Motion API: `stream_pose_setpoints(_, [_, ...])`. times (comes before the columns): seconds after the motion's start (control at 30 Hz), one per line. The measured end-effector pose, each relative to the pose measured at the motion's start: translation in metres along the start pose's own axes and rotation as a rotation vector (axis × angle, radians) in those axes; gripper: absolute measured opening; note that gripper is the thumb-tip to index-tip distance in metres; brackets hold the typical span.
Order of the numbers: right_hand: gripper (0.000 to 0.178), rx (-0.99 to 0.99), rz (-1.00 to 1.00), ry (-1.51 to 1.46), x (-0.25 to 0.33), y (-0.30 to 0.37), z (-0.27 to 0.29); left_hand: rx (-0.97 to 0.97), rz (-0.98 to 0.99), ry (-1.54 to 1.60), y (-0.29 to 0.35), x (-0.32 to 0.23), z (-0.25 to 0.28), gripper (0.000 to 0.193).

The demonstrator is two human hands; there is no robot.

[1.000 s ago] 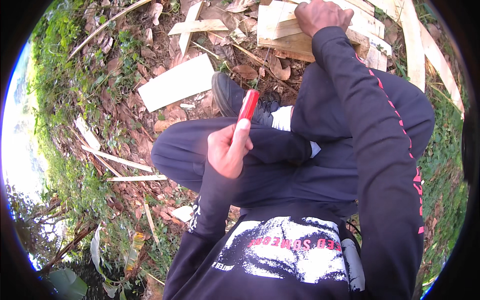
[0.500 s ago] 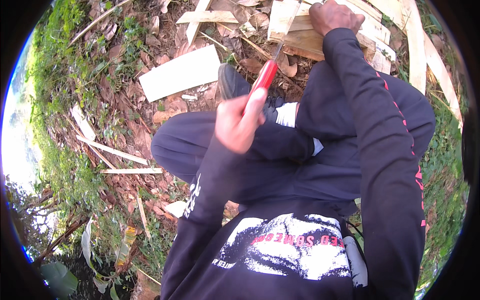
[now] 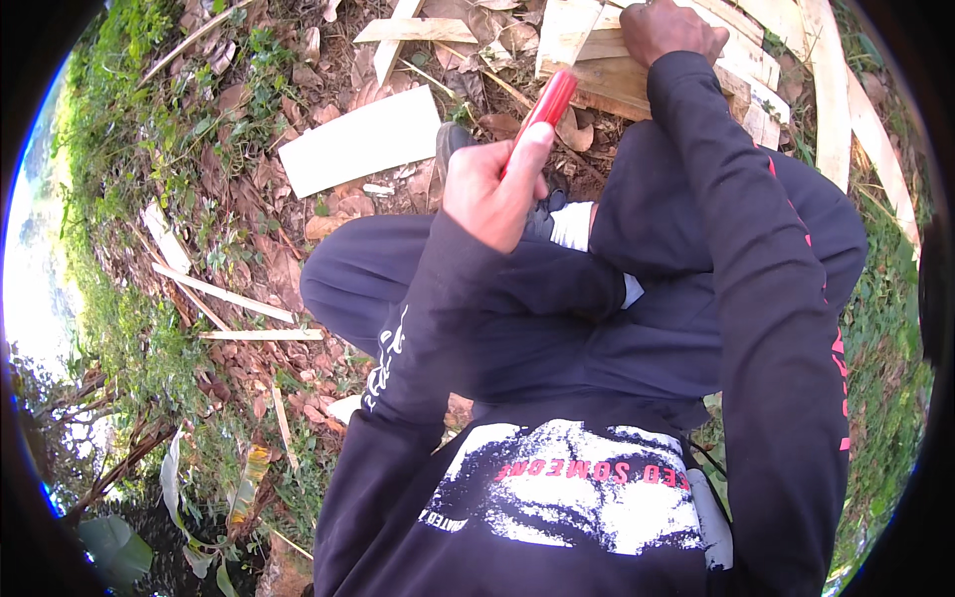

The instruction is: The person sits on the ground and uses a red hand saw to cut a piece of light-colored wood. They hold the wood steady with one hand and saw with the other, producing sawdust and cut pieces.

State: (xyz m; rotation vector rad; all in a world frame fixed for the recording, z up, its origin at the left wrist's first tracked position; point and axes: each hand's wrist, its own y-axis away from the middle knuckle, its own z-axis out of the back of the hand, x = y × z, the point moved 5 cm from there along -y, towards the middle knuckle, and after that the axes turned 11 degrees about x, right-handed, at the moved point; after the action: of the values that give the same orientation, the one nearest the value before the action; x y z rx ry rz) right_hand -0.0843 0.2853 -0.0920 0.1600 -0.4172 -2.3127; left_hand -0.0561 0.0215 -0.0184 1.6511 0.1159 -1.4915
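Note:
My left hand [image 3: 497, 189] is closed round the red handle [image 3: 547, 104] of what looks like a handsaw, thumb along the grip. The handle tilts up and to the right, toward a stack of pale wood. Its thin blade hardly shows against the wood. On that stack, my right hand [image 3: 668, 35] bears down with curled fingers, gripping a wooden board [image 3: 597, 85]; its fingertips are partly out of sight. Both arms wear long black sleeves. My crossed legs [image 3: 587, 338], in dark trousers, lie below the hands.
A flat pale board [image 3: 360, 141] rests on leaf-strewn ground left of my shoe [image 3: 453, 144]. Narrow wooden strips [image 3: 224, 294] lie scattered farther left. Long planks [image 3: 826, 99] curve along the right side. Grass and weeds [image 3: 119, 199] grow at the left.
My left hand has pushed the red handle forward and to the right, closer to the wood. Less of the blade shows. My right hand stays nearly in place.

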Motion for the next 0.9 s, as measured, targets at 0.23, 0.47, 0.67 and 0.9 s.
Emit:
stream_pose_setpoints(0.23, [0.030, -0.279, 0.123, 0.050, -0.010, -0.001, -0.020, -0.007, -0.004, -0.002, 0.035, 0.012, 0.003, 0.056])
stream_pose_setpoints(0.47, [0.048, 0.118, -0.036, -0.051, -0.014, -0.001, 0.005, 0.012, -0.004, -0.018, 0.039, 0.013, 0.007, 0.054])
stream_pose_setpoints(0.67, [0.045, 0.012, -0.097, -0.028, -0.006, 0.004, 0.004, -0.029, -0.080, 0.021, 0.018, 0.008, 0.006, 0.056])
stream_pose_setpoints(0.9, [0.046, 0.024, -0.078, -0.008, -0.012, -0.008, -0.002, -0.013, 0.060, 0.040, 0.061, 0.013, 0.017, 0.056])
